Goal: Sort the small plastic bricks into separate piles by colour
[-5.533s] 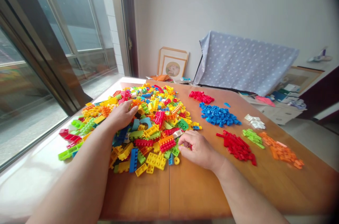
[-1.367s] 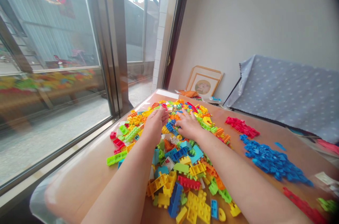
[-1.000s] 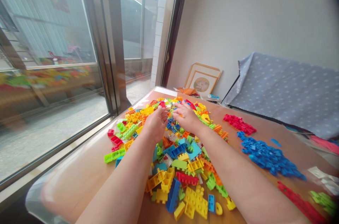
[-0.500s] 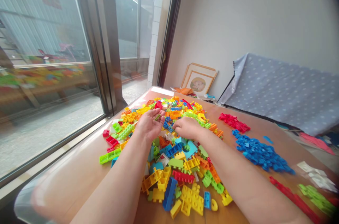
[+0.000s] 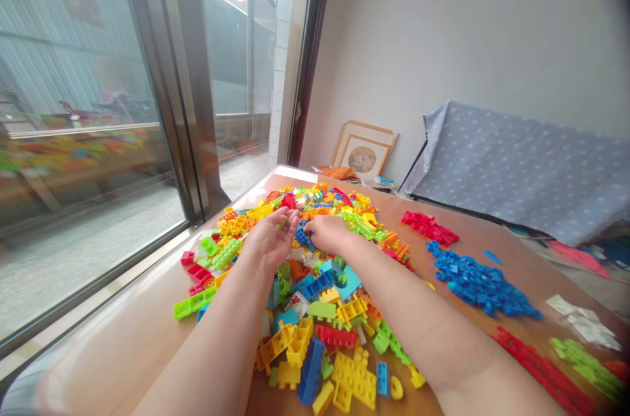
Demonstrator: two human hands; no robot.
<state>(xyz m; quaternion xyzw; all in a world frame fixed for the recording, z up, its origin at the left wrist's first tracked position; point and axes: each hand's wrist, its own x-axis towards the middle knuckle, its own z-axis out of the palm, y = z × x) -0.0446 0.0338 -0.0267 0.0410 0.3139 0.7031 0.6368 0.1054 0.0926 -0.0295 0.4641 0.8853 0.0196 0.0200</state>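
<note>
Fingers of my left hand (image 5: 270,240) lie half unfurled, palm up, over the mixed heap of bricks (image 5: 319,285), and what looks like a small green piece (image 5: 282,226) rests loosely against them, cradled rather than squeezed. Those of my right hand (image 5: 315,232) bend downward just beside it, their tips at a cluster of blue bricks (image 5: 302,239); the back of the hand hides the pads, so I cannot tell whether they pinch anything. The heap runs under both wrists, toward me and away, its colours tangled. To my right on the tabletop (image 5: 142,344), apart from it, lie the far red pile (image 5: 430,228), the blue pile (image 5: 485,281), the white pieces (image 5: 585,323), the nearer red pile (image 5: 541,370) and the light green pile (image 5: 585,363). For picking of this kind, I'd judge it best to keep the left palm level and slightly cupped, so the little piece cannot slide back among the others. With the right, a fingertip pinch from above on one brick's sides should free it cleanly; raking would likely drag its neighbours along. Low forearms could brush the near bricks, so lifting the elbows a little seems wise.
</note>
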